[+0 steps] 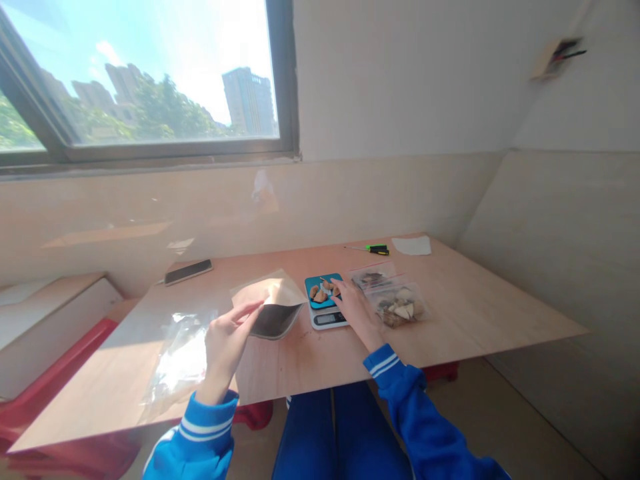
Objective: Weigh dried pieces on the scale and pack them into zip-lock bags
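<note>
My left hand [233, 333] is closed on the upper edge of a brown paper bag [270, 291]. The bag's mouth gapes toward me and shows a dark lining. Beside it on the table stands a small white kitchen scale [330, 319] with a blue top and a display at the front. Several brown dried pieces [318, 293], perhaps dried mushrooms, lie on the blue top. Over the right side of these pieces reaches my right hand [351, 303], its thumb and fingers apart. Whether the fingertips touch a piece is hard to make out.
Right of the scale lie a clear zip bag of dried slices [403, 308] and another with darker pieces [373, 277]. Behind are a screwdriver [377, 249] and white paper [411, 245]. A phone [189, 272] and clear plastic bags [180, 353] lie on the left. Red stools [110, 453] stand below.
</note>
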Tool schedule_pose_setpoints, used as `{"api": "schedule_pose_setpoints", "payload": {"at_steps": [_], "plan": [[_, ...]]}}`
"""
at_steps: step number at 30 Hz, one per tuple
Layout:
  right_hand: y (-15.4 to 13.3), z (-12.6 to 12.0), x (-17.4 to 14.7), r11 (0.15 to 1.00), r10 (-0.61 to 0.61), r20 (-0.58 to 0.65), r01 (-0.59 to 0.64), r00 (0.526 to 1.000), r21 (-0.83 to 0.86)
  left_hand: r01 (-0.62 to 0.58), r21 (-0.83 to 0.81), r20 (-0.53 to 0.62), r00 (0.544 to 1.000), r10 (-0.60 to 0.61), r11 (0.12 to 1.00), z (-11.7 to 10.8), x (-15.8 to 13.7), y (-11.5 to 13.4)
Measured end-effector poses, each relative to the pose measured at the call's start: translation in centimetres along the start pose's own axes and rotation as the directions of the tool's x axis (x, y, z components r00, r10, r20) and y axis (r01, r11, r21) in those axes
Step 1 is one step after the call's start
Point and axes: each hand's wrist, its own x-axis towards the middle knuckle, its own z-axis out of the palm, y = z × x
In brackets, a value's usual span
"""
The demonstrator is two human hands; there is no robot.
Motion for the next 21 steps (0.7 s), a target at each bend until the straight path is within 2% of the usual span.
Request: {"api": "schedule_pose_setpoints", "payload": {"at_steps": [4,7,9,11,14,17,19,21], "plan": [[1.2,0.5,-0.1,0.998,0.065,-0.002,-0.066,0.998,-0.018,0.009,0.000,0.007,1.000,-0.009,1.000,0.1,-0.1,0.1],[1.8,0.8,0.0,0.995,0.079,-0.011,-0.078,0.997,0.055,0.005,0.001,-0.001,1.000,-0.005,1.000,0.0,-0.1,0.0],[1.5,0.5,-0.2,0.992,0.064,-0.057,-0.058,0.996,0.108,0.002,0.007,-0.011,1.000,-0.002,1.000,0.0,0.0,0.0],[0.3,-0.4,-0.4,0.986,0.049,-0.138,-0.025,0.989,0.168,0.001,0.008,-0.018,1.000,-0.001,1.000,0.0,0.0,-0.1],[-3.4,-2.2,-1.3,0.939,-0.007,-0.206,0.077,0.979,0.335,0.000,-0.004,-0.008,1.000,0.000,1.000,0.2,0.0,0.0],[-8.0,-3.3,-2.4,0.833,-0.203,-0.085,0.218,0.976,0.509,-0.001,-0.014,0.006,1.000,0.002,1.000,0.5,-0.1,0.2],[-10.6,-3.0,-3.0,0.795,-0.355,0.066,0.264,0.933,0.546,0.010,-0.001,-0.002,1.000,-0.010,1.000,0.6,-0.3,0.3],[-12.5,-2.0,-3.4,0.829,-0.435,0.205,0.301,0.877,0.471,0.026,0.018,-0.015,1.000,-0.025,1.000,0.7,-0.6,0.3]]}}
